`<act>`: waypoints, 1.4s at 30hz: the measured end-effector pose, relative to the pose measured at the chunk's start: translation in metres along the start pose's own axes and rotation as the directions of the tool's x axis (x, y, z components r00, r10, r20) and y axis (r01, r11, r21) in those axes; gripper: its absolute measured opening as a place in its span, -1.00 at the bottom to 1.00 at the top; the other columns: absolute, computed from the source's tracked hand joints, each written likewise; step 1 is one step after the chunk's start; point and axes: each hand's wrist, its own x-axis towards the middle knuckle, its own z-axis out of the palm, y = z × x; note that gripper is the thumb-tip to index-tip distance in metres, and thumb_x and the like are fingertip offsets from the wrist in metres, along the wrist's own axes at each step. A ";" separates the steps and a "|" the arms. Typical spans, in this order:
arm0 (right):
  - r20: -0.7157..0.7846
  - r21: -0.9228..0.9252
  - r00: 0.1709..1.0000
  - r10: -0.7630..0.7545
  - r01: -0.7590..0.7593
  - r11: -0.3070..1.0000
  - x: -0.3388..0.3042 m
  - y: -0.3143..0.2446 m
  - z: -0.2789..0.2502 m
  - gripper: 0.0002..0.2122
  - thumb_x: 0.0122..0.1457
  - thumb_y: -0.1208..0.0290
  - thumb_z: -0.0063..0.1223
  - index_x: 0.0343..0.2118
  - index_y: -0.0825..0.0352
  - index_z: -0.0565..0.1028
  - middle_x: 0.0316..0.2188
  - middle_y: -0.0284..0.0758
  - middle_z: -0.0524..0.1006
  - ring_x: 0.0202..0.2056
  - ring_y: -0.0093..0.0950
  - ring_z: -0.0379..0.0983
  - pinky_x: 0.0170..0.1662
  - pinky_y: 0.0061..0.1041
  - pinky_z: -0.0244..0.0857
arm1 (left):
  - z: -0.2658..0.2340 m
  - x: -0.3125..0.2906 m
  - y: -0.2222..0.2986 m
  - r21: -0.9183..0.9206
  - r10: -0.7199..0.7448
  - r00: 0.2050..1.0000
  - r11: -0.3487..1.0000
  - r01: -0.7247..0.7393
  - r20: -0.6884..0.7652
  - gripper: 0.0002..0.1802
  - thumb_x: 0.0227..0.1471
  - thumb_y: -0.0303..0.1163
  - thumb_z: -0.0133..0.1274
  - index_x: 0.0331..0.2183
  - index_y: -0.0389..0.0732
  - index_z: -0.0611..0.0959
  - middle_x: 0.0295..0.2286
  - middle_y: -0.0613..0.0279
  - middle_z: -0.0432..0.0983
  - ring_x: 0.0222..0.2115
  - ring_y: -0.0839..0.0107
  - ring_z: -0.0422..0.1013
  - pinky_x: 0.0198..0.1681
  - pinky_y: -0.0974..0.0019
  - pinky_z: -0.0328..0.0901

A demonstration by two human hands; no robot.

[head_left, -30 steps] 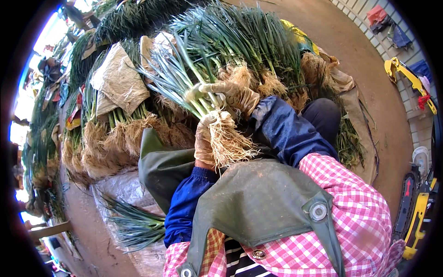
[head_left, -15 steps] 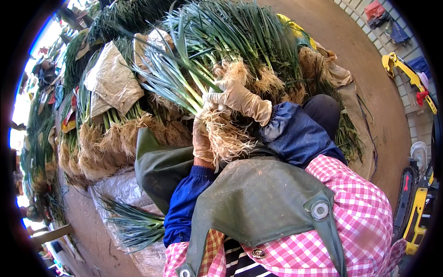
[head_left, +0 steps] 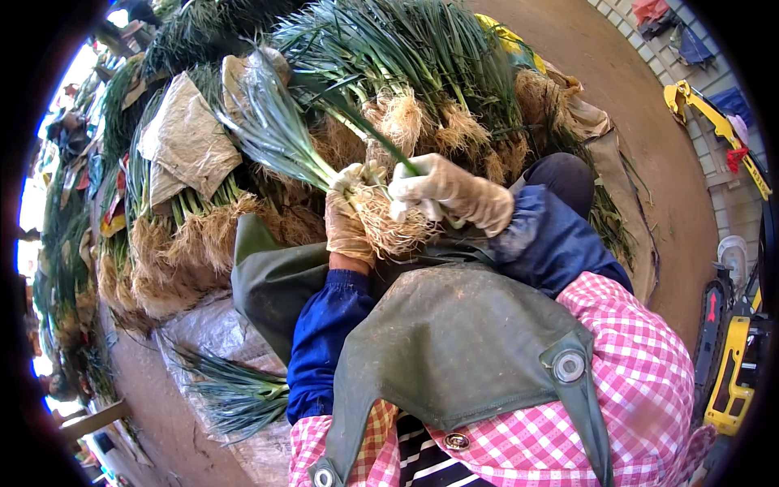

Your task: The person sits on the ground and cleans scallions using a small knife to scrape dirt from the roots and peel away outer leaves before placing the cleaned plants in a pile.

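Observation:
My left hand [head_left: 347, 221], in a dirty pale glove, is closed round the base of a bunch of leek-like greens [head_left: 302, 150]. The bunch's leaves point up and left, and its tangled pale roots [head_left: 393, 217] hang over the hand's right side. Just right of those roots, my right hand [head_left: 454, 193], gloved too, is closed on a single green stalk [head_left: 388, 144]. That stalk's long dark leaf slants up to the left across the bunch's right side. The right fingertips are partly hidden among stalk and roots.
A large heap of similar greens [head_left: 389, 49] lies ahead, roots toward me. More rooted bundles [head_left: 187, 243] stand at left under a tan cloth [head_left: 191, 134]. A small bunch [head_left: 235, 390] rests on plastic sheeting [head_left: 219, 325]. A yellow toy-like excavator [head_left: 726, 377] stands at far right.
My right hand has moved right and slightly down, away from the bunch's base, with the single stalk in its grip. My left hand keeps the bunch, shifted slightly left.

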 end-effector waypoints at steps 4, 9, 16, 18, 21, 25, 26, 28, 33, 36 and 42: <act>-0.147 -0.241 0.989 -0.030 -0.006 0.970 -0.049 -0.073 -0.055 -0.83 0.12 0.37 0.09 -0.35 0.38 0.45 -0.47 -0.22 0.56 -0.58 -0.70 0.45 -0.67 -0.82 0.25 | -0.018 0.008 0.018 -0.039 -0.115 0.959 0.991 0.130 0.260 -0.83 0.02 -0.44 0.01 -0.32 -0.32 0.54 -0.35 -0.04 0.53 -0.58 0.47 0.40 -0.47 0.50 0.39; -0.688 -0.720 0.695 0.208 -0.689 -0.083 -0.173 -0.099 -0.249 -0.79 0.08 0.30 0.06 -0.27 0.30 0.54 -0.27 -0.27 0.56 -0.38 -0.47 0.48 -0.35 -0.51 0.39 | 0.005 0.003 0.001 0.051 -0.017 0.996 0.999 0.013 0.083 -0.76 0.00 -0.47 0.07 -0.24 -0.36 0.52 -0.29 -0.11 0.51 -0.45 0.36 0.46 -0.36 0.45 0.42; -0.475 -0.840 0.869 -0.135 -0.494 -0.225 -0.098 -0.093 -0.218 -0.72 0.16 0.19 -0.07 -0.14 0.20 0.47 -0.35 -0.24 0.55 -0.31 -0.30 0.51 -0.22 -0.30 0.40 | 0.005 0.001 0.000 0.032 -0.039 0.990 0.999 0.035 0.136 -0.81 -0.02 -0.46 0.11 -0.31 -0.31 0.54 -0.62 0.27 0.43 -0.55 0.41 0.40 -0.32 0.38 0.37; -0.391 -0.884 0.893 -0.221 -0.298 0.360 -0.024 -0.080 -0.165 -0.73 0.20 0.18 -0.08 -0.14 0.18 0.49 -0.32 -0.29 0.55 -0.41 -0.46 0.53 -0.34 -0.49 0.45 | -0.001 0.004 0.000 0.019 -0.032 0.991 0.999 0.030 0.126 -0.81 -0.01 -0.46 0.10 -0.30 -0.31 0.54 -0.61 0.24 0.44 -0.53 0.39 0.41 -0.28 0.35 0.39; -0.055 -0.860 0.995 -0.087 -0.003 0.511 0.049 -0.066 -0.085 -0.67 0.16 0.12 -0.02 -0.17 0.28 0.49 -0.33 -0.27 0.56 -0.34 -0.45 0.50 -0.30 -0.47 0.41 | 0.007 0.002 -0.003 0.051 -0.004 0.992 0.999 -0.003 0.126 -0.75 0.09 -0.38 -0.02 -0.20 -0.30 0.51 -0.39 0.08 0.52 -0.37 0.29 0.46 -0.18 0.27 0.38; 0.158 -0.899 0.987 0.004 0.142 0.413 0.073 -0.031 0.010 -0.70 0.04 0.12 0.12 -0.35 0.28 0.51 -0.44 -0.22 0.53 -0.38 -0.33 0.50 -0.33 -0.35 0.34 | -0.013 0.002 0.000 0.140 0.047 0.988 0.988 -0.068 0.144 -0.64 0.13 -0.09 -0.08 -0.24 -0.19 0.54 -0.37 0.14 0.54 -0.38 0.25 0.47 -0.25 0.20 0.41; 0.117 -0.911 0.993 -0.010 0.112 0.398 0.066 -0.028 0.019 -0.68 0.02 0.09 0.11 -0.35 0.28 0.50 -0.46 -0.21 0.53 -0.34 -0.27 0.49 -0.28 -0.29 0.31 | 0.000 -0.002 0.003 0.003 -0.118 0.990 0.993 0.118 0.073 -0.62 0.12 -0.06 -0.07 -0.26 -0.18 0.55 -0.38 0.15 0.54 -0.40 0.25 0.48 -0.27 0.18 0.42; -0.030 -0.978 0.999 -0.032 -0.023 0.206 0.076 -0.008 0.017 -0.75 0.03 0.21 0.11 -0.34 0.30 0.51 -0.44 -0.19 0.55 -0.32 -0.21 0.48 -0.28 -0.29 0.30 | 0.007 -0.011 0.002 -0.017 -0.156 0.981 0.987 0.159 0.119 -0.55 0.09 0.03 -0.05 -0.27 -0.18 0.55 -0.37 0.14 0.54 -0.38 0.24 0.48 -0.24 0.15 0.41; 0.039 -0.770 0.994 0.099 -0.034 0.638 0.084 0.030 -0.013 -0.71 0.06 0.16 0.06 -0.28 0.29 0.53 -0.52 -0.31 0.54 -0.43 -0.51 0.47 -0.36 -0.52 0.32 | -0.004 -0.001 0.004 0.011 -0.205 0.970 0.979 0.206 0.134 -0.69 0.11 -0.16 -0.03 -0.29 -0.23 0.54 -0.42 0.11 0.53 -0.43 0.28 0.50 -0.34 0.22 0.46; 0.285 -0.725 0.956 0.071 0.167 0.668 0.059 0.031 -0.011 -0.87 0.08 0.37 0.08 -0.44 0.32 0.46 -0.56 -0.42 0.47 -0.51 -0.63 0.32 -0.42 -0.56 0.24 | -0.020 0.011 0.000 0.220 -0.035 0.995 0.975 0.014 0.092 -0.82 0.05 -0.43 -0.07 -0.29 -0.31 0.50 -0.32 -0.01 0.51 -0.35 0.22 0.50 -0.24 0.22 0.46; 0.219 -0.856 0.544 0.810 -0.292 0.427 -0.003 0.014 -0.030 -0.75 0.03 0.35 0.15 -0.25 0.35 0.47 -0.44 -0.36 0.51 -0.41 -0.52 0.44 -0.34 -0.48 0.36 | -0.013 0.007 0.015 -0.023 0.000 0.963 1.000 0.006 0.270 -0.81 -0.01 -0.47 0.02 -0.31 -0.36 0.51 -0.50 0.19 0.44 -0.44 0.35 0.38 -0.33 0.35 0.34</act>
